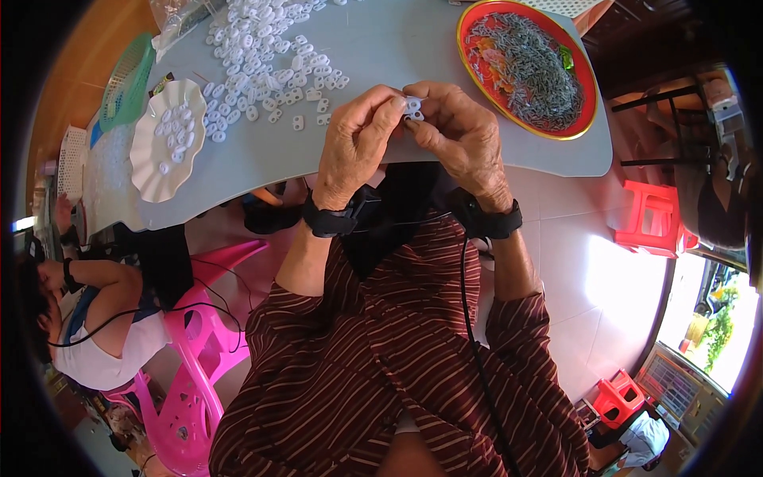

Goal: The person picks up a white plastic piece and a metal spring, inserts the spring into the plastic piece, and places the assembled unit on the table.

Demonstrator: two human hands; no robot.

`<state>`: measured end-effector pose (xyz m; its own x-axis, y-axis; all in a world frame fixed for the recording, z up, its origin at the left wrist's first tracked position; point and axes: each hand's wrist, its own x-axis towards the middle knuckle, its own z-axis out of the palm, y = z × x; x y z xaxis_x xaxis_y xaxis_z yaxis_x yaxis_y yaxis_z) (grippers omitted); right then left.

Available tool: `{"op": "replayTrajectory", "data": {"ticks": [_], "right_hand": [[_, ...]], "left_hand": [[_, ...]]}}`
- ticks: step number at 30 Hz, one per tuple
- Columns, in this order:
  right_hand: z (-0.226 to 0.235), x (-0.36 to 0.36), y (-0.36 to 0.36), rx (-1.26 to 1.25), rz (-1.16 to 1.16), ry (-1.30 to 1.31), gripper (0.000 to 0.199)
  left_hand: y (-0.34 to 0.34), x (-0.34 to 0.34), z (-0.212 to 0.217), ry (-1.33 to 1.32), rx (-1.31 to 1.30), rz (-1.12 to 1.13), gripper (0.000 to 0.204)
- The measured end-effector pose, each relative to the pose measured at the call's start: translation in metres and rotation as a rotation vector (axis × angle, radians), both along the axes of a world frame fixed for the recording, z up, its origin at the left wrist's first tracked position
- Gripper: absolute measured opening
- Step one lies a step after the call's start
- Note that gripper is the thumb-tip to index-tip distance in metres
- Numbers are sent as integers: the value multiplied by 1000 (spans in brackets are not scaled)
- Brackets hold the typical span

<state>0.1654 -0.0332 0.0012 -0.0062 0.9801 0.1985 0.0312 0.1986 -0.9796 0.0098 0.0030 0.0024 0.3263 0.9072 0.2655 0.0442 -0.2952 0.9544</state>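
Observation:
A small white plastic piece with two holes (pixel 413 114) is held up over the table's near edge, between the fingertips of both my hands. My left hand (pixel 359 145) is closed in a pinch at its left side. From the other side, my right hand (pixel 462 137) pinches it between thumb and fingers. Whether a smaller part is also between the fingers I cannot tell. Beyond my left hand lies a loose heap of similar white two-holed pieces (pixel 262 67). To the right, a red tray with a gold rim (pixel 590 99) holds a pile of small grey metal pins or screws (pixel 532 75).
A scalloped cream dish (pixel 151 184) with several white pieces stands at the table's left, beside a green mesh basket (pixel 127 79). Another person (pixel 111 318) sits at the left by a pink chair (pixel 187 397). Red stools (pixel 648 219) stand on the floor at right.

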Motion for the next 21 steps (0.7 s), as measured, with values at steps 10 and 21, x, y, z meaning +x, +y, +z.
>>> {"op": "replayTrajectory", "data": {"ticks": [10, 21], "right_hand": [[-4, 1, 1, 20, 14, -20, 30], [-1, -3, 0, 104, -44, -167, 27]], "left_hand": [[2, -2, -2, 81, -32, -32, 31], [2, -3, 0, 49, 1, -62, 25]]}}
